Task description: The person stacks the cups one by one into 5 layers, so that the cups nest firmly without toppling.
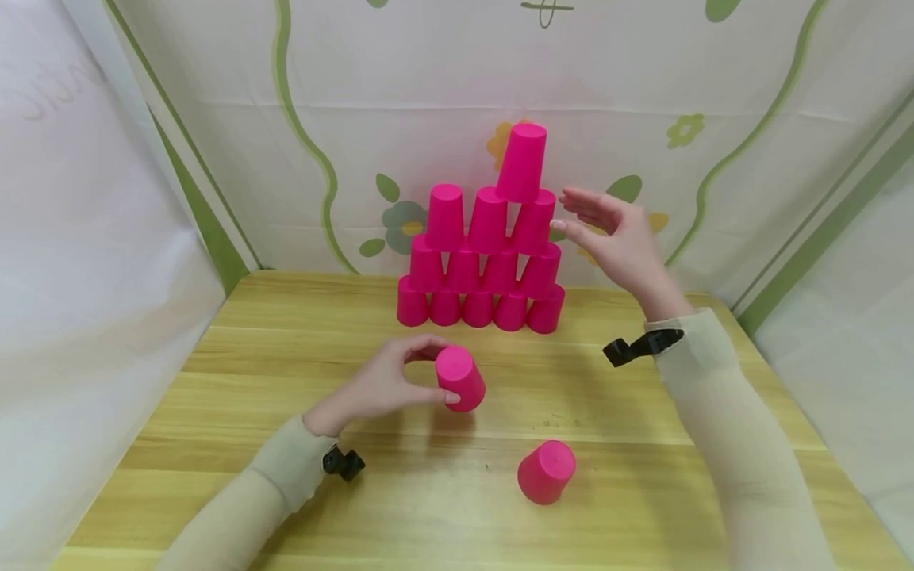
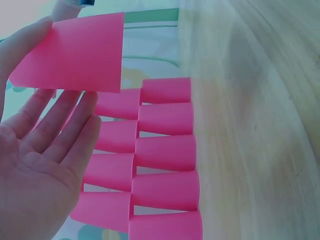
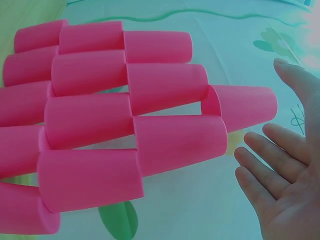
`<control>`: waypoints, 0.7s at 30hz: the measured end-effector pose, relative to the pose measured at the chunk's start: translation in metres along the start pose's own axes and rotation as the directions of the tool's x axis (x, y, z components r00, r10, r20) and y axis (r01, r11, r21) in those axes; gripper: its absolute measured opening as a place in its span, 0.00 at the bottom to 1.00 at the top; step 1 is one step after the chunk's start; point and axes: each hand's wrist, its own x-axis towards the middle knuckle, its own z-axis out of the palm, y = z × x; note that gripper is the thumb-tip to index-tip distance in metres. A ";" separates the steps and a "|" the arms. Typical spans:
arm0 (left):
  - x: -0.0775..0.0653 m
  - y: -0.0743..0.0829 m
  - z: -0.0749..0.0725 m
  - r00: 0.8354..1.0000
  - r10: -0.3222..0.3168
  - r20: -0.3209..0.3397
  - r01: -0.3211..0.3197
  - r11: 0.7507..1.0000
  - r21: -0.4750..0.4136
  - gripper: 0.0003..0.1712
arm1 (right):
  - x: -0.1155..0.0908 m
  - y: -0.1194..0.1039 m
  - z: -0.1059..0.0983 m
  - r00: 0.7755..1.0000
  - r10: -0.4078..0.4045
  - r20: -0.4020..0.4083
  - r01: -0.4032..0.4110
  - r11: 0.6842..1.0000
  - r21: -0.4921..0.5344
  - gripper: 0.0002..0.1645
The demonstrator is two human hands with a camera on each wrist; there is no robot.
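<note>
My left hand point(image 1: 385, 381) grips an upside-down pink cup point(image 1: 462, 382) between thumb and fingers, in front of a stacked pyramid of matching cups. The left wrist view shows this held cup point(image 2: 75, 55) with the thumb on one side and fingers on the other. Beside the upper right of the pyramid, my right hand point(image 1: 614, 238) has its fingers spread apart, holding nothing. Close to it stands the top cup point(image 1: 524, 162), resting across the middle and right cups of the third row. In the right wrist view, that top cup point(image 3: 250, 106) lies just past the fingertips.
A lone upside-down pink cup point(image 1: 547, 473) stands on the wooden table point(image 1: 286, 507) near the front. The pyramid's bottom row point(image 1: 478, 310) sits toward the table's back edge, close to a white patterned curtain point(image 1: 236, 159).
</note>
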 end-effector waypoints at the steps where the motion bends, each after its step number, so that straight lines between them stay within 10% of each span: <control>1: 0.001 0.001 -0.001 1.000 0.000 -0.004 0.000 1.000 0.002 0.33 | -0.003 0.001 0.000 1.000 -0.001 0.002 0.001 1.000 -0.003 0.34; 21: 0.018 0.011 -0.015 0.990 0.064 -0.129 -0.061 0.998 0.026 0.32 | -0.074 0.028 0.017 0.993 0.017 0.115 -0.011 0.999 -0.048 0.33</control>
